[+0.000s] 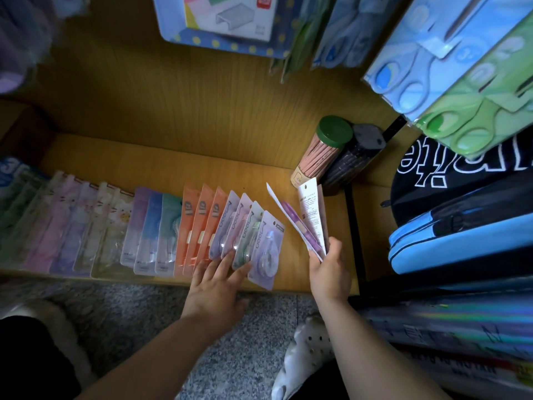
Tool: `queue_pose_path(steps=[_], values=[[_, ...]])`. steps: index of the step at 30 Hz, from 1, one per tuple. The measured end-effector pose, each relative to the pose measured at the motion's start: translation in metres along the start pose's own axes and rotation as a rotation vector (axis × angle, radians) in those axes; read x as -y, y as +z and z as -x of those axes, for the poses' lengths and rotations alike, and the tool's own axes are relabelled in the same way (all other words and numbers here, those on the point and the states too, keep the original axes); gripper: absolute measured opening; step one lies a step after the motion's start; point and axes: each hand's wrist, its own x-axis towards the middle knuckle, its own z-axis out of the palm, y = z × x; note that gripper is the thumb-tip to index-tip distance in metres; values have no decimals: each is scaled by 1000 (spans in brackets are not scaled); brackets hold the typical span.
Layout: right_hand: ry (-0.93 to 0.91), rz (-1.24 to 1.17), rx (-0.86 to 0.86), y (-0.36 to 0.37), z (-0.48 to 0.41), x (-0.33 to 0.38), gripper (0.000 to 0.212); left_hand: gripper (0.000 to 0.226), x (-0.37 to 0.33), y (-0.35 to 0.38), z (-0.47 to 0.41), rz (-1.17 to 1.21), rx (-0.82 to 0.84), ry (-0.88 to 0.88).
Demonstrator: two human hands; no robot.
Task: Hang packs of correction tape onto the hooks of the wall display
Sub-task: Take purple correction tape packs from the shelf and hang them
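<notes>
A: So, where do the correction tapes stand?

B: Most lean in a row along the low wooden shelf (150, 166). The right hand (328, 269) pinches a fan of packs (313, 217) by their lower ends, thumb and fingers curled round them, above the shelf's right end. The left hand (215, 280) lies flat with its fingers spread wide, and its fingertips touch the bottom edges of the Moon packs (251, 235).

A: How should the gathering go, in your view?

B: I'd slide the flat fingers under one Moon pack at a time and lift it by the bottom edge. The neighbours overlap, so a sideways drag could topple the row. I'd also square the fan so all the hang holes line up at the top; a splayed bunch would be hard to thread. The hooks themselves aren't visible from here.

A: Counts?

B: Four Moon packs, one of them green and the rest lilac. Three orange packs (202, 226) sit just left of them, then three pastel packs (155, 226) in purple, blue and green. Further left come pale cartoon packs (80, 223), perhaps five, though they are too blurred to be sure. The fan holds at least three.

A: And the rest?

B: One pencil tube (320, 151) with a green lid and one black tube (354, 160) touching it. Scissors packs (432, 53) hang above.
</notes>
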Motion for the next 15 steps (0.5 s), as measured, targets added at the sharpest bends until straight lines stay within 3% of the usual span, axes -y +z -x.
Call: queue_pose_path(steps=[6, 8, 10, 13, 15], values=[[-132, 35, -120, -42, 18, 9, 43, 61, -4, -21, 18, 178, -99, -16], [-185, 54, -133, -59, 32, 17, 43, 58, -13, -38, 28, 418, -145, -26], [-237, 70, -141, -77, 53, 30, 44, 57, -27, -62, 44, 815, -167, -31], [-456, 110, -273, -104, 89, 48, 53, 55, -51, -100, 79, 1267, -185, 6], [-598, 131, -378, -123, 113, 59, 68, 34, -59, -119, 105, 1415, -213, 89]])
